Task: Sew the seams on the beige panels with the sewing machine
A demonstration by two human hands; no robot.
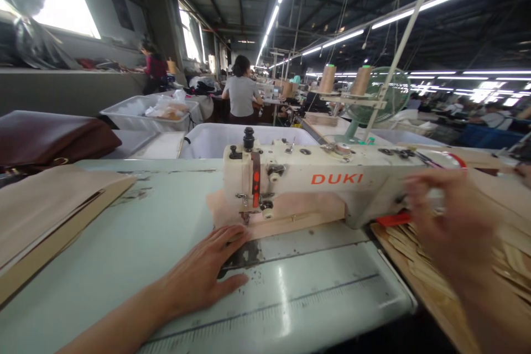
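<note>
A white sewing machine (290,177) with orange lettering stands on a pale green table. Under its needle and arm lies a flat beige panel (298,224), with a small metal piece on it. My left hand (211,263) rests flat beside the needle, fingers stretched out, the fingertips on the panel's near edge. At the machine's right end my right hand (452,221) is raised near the handwheel, smeared by motion. Its fingers look bent, but whether they hold anything cannot be made out.
Beige sheets (53,204) lie stacked at the left, with a dark red leather piece (58,135) behind. Several beige strips (415,249) fill a board at the right. Beyond the machine stand a white bin (257,134), thread cones (327,78) and a fan (390,97). A person (243,91) sits further back.
</note>
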